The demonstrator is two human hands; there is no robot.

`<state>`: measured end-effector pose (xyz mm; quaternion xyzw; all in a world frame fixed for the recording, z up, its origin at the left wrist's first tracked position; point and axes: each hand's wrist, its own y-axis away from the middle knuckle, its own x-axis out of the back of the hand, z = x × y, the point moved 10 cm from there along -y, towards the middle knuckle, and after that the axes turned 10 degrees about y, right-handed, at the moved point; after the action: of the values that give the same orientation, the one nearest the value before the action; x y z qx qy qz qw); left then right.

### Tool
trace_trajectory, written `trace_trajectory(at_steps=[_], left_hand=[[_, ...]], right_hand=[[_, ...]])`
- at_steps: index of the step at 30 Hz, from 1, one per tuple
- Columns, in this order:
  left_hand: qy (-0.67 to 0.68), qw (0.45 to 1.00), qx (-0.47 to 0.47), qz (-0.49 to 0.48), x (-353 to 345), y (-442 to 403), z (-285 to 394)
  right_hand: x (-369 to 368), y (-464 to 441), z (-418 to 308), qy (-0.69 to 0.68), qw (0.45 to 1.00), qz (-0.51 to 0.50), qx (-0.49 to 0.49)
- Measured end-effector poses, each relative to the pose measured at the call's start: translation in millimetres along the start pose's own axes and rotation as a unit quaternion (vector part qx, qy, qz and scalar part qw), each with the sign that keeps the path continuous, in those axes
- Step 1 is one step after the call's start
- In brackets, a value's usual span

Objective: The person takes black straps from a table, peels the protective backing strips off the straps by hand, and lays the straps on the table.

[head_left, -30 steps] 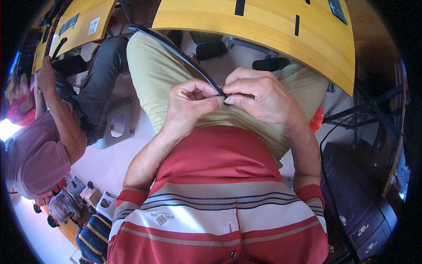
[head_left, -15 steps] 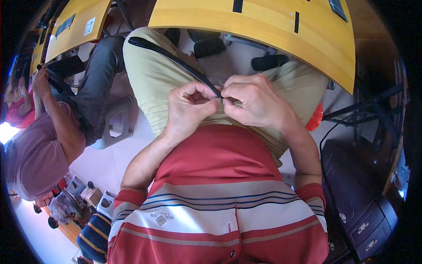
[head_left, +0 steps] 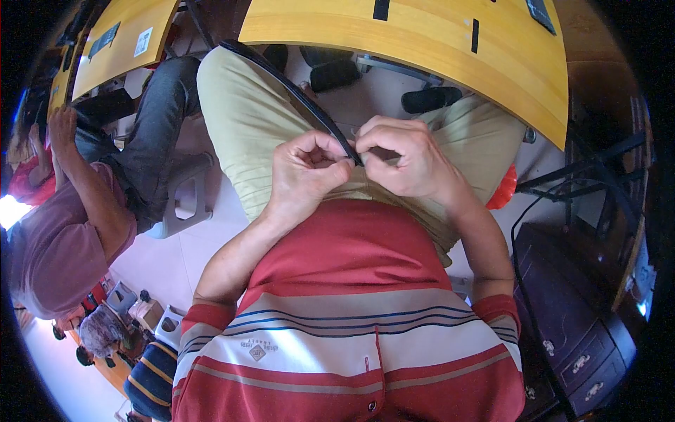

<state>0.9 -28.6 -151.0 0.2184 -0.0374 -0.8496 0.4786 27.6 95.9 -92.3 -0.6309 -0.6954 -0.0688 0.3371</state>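
Observation:
A long, narrow black strip (head_left: 299,95) slants from the far side of my left thigh down to my fingers, its near end by my lap. My left hand (head_left: 306,172) pinches it close to that end, between thumb and curled fingers. Right beside it, my right hand (head_left: 404,155) is closed in a pinch at the strip's tip, the two hands almost touching. The exact contact of the right fingertips is partly hidden. Beyond the hands, the strip's far end curves up near the table edge.
A yellow wooden table (head_left: 422,32) with black strips stuck on it stands ahead. Another person (head_left: 77,232) sits at left on a pale plastic stool (head_left: 186,193), near a second table (head_left: 126,39). Dark drawers (head_left: 576,352) and black metal legs stand to my right.
The strip's far end has swung up and right, toward the table. My right fingers have shifted slightly and look a little more spread; the left hand is nearly still. The neighbour's hand moved slightly.

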Motion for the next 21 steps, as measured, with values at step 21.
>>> trace_trajectory(at_steps=[21], left_hand=[[0.088, 0.996, 0.027, -0.006, 1, -1, 1]], right_hand=[[-1, 0, -27, 0.160, 0.985, -0.010, 0.067]])
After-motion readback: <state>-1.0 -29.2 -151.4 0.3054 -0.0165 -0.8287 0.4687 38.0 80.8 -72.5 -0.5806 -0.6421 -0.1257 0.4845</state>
